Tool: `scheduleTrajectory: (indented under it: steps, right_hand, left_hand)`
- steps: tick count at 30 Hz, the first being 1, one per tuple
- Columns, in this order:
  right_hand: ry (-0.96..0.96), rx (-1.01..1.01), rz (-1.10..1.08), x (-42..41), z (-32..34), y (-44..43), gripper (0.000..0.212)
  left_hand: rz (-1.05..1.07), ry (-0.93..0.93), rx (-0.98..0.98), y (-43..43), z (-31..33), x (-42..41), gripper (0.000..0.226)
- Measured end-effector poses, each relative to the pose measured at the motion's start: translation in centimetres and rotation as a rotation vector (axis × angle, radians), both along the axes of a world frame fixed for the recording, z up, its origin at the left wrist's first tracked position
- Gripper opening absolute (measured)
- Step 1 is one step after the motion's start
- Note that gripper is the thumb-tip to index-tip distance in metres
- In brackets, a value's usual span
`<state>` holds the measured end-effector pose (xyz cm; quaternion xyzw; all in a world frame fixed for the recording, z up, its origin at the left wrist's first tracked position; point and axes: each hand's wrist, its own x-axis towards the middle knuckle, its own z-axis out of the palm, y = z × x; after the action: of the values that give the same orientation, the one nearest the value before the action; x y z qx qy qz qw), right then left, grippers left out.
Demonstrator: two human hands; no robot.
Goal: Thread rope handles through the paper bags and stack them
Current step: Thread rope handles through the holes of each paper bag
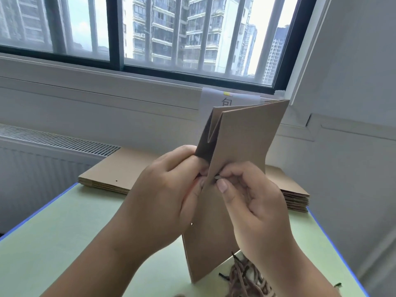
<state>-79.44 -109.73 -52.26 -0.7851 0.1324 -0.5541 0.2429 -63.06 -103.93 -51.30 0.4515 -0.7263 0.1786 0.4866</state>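
Observation:
A brown paper bag (246,142), folded flat, stands on edge on the green table (64,243) in front of me, its gusset slightly spread at the top. My left hand (169,194) grips the bag's left side, fingers curled into the fold. My right hand (252,202) pinches a rope tip (218,177) against the bag's near panel. A small punched hole (192,224) shows lower on the bag. A bundle of brown rope handles (244,275) lies on the table at the bag's foot.
A stack of flat brown bags (111,174) lies at the table's far side, reaching behind the held bag to the right (295,198). The table has blue edges. A radiator (42,142), a windowsill and a wall stand beyond it.

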Motion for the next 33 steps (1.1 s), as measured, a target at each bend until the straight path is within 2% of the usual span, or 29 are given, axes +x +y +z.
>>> scheduleTrajectory:
  steps: [5, 12, 28, 33]
  right_hand:
    - [-0.031, -0.05, -0.034, -0.2, 0.4, 0.5, 0.011]
    - [-0.045, -0.077, -0.059, 0.0, 0.1, 1.0, 0.008]
    - [-0.055, -0.065, -0.053, 0.0, 0.0, 1.2, 0.008]
    - [-0.046, -0.026, -0.012, -0.1, -0.1, 0.9, 0.01]
  left_hand:
    - [-0.029, 0.064, 0.015, 0.5, 0.0, -0.8, 0.014]
    - [-0.048, 0.026, 0.067, 0.9, 0.2, -0.9, 0.014]
    - [-0.059, -0.003, 0.035, 1.4, 0.6, -1.4, 0.015]
    - [-0.062, -0.024, 0.136, 1.2, 0.3, -0.9, 0.01]
